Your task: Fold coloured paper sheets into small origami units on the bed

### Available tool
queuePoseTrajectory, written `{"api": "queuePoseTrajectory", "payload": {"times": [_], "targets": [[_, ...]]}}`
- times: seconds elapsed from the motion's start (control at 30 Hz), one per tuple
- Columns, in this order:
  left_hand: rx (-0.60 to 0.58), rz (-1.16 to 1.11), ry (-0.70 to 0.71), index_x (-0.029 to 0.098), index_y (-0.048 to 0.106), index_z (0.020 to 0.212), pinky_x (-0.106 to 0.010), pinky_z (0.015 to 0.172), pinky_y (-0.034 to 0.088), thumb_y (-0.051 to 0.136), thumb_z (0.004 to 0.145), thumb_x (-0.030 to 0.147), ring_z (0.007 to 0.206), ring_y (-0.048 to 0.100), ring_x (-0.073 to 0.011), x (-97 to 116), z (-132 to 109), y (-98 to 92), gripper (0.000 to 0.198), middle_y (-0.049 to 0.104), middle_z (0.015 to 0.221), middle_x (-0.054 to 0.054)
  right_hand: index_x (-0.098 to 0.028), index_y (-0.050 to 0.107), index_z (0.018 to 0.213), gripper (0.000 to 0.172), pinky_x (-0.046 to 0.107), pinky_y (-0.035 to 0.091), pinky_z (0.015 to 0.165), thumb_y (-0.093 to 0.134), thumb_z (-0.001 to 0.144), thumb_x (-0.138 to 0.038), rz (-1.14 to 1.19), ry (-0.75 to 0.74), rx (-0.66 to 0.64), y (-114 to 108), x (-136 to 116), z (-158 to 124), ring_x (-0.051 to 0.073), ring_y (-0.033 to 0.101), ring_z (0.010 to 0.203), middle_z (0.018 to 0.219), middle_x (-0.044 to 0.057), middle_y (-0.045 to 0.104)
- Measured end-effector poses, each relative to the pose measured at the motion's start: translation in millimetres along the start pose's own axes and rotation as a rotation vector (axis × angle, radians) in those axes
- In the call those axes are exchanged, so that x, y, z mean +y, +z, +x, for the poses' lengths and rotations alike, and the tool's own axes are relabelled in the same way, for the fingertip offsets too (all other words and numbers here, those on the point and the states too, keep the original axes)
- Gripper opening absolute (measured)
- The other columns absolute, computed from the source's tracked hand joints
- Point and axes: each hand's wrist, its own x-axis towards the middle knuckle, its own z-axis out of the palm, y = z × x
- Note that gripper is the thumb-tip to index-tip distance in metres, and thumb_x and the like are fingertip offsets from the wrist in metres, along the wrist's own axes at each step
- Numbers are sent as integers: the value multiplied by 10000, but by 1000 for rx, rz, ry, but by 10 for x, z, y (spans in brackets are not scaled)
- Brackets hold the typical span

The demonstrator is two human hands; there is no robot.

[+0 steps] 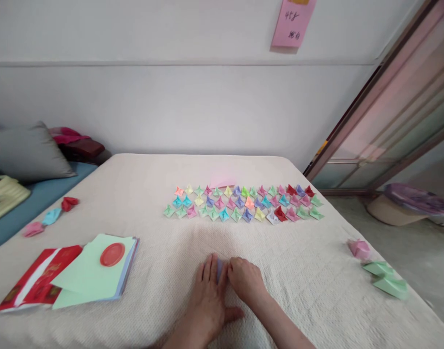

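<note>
A small piece of purple folded paper [219, 270] lies on the cloth, mostly hidden beneath my left hand [209, 295]. That hand is flat on it, fingers stretched out and thumb pointing right. My right hand [245, 278] is closed beside the left fingertips, at the right side of the paper. Its curled fingers hide whatever may be in them. Beyond both hands, several small folded paper shapes [248, 214] in many colours stand in three rows.
At left, a red packet [49, 274] lies beside a stack of green and blue paper [93, 278] topped by a red round lid [112, 254]. Folded papers lie near the left edge [52, 216] and right edge [387, 281]. A bin [396, 208] stands on the floor.
</note>
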Motion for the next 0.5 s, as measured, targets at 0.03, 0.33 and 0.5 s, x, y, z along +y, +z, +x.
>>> {"api": "queuePoseTrajectory", "payload": {"times": [0.03, 0.33, 0.5], "targets": [[2, -2, -8, 179, 155, 1472, -571, 1106, 101, 453, 680, 789, 1396, -12, -361, 3, 0, -4, 1044, 58, 1532, -198, -157, 700, 861, 332, 308, 442, 660, 371, 898, -183, 2, 2, -1, 2, 2, 0, 251, 685, 817, 873, 121, 729], [52, -1, -58, 264, 182, 1469, -566, 1097, 68, 462, 620, 828, 1407, 35, -351, 7, 11, 14, 1057, 52, 1548, -178, -155, 688, 901, 297, 316, 458, 710, 391, 903, -171, 18, 17, -21, -20, -10, -29, 234, 670, 869, 918, 117, 718], [46, 47, -65, 177, 149, 1477, -557, 1104, 44, 375, 629, 858, 1409, 6, -349, 16, 3, 14, 1111, 47, 1547, -184, -148, 643, 964, 207, 371, 505, 774, 488, 933, -281, 3, 39, -61, 22, 7, -1, 187, 650, 858, 945, 58, 686]]}}
